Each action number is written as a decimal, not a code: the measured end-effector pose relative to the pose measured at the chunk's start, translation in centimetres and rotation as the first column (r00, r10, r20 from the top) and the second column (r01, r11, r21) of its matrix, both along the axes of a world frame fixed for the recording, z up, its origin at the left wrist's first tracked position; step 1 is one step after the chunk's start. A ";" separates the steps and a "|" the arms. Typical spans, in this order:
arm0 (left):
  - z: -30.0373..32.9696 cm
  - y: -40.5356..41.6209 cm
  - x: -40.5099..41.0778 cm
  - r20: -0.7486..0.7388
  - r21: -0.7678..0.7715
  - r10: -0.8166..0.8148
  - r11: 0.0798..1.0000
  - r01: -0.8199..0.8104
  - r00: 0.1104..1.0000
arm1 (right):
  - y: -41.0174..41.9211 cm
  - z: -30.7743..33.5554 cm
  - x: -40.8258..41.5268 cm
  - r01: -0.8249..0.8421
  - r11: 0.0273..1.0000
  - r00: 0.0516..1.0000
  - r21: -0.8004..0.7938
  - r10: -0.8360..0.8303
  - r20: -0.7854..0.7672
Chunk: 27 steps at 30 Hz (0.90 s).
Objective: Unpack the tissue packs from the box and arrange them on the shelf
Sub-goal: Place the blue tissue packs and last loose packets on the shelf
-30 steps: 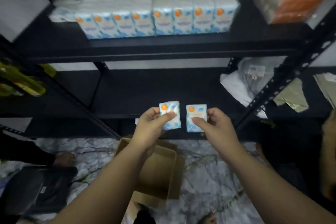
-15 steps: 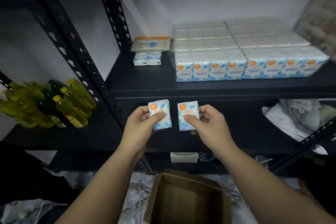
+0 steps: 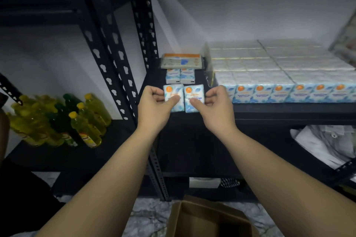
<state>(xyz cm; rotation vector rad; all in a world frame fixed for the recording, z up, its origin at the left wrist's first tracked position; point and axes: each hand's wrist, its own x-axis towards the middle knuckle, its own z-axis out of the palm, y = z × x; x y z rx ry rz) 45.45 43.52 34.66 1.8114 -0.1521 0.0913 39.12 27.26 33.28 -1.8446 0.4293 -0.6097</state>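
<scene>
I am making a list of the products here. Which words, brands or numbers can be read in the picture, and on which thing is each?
"FREE": on the pack in the right hand, end of a blurred blue line.
Pack in the left hand: print too blurred to read.
Row of packs on the shelf: blurred.
Yellow bottles: labels too small to read.

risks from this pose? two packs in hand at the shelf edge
1. Each hand, left hand and right hand, holds its pack, left pack and right pack, by thumb and fingertips only; a slip would likely drop one toward the box or the floor.
2. Pushing them in could knock the two standing packs behind.
3. The gap beside the big block looks narrow; the right pack may snag its wrap.
</scene>
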 end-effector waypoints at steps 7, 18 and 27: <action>-1.2 -0.5 3.2 0.129 0.296 -0.042 0.955 0.002 0.991 | -0.5 -0.4 2.8 -0.006 0.963 0.993 -0.271 -0.028 -0.119; -2.1 0.9 3.9 0.175 0.553 -0.232 0.827 0.099 0.957 | -1.1 -1.8 2.7 -0.134 0.901 0.987 -0.413 0.083 -0.139; -1.9 -0.8 7.3 0.183 0.624 -0.282 0.774 0.111 0.942 | -0.9 -0.8 6.8 -0.107 0.860 0.979 -0.499 0.004 -0.204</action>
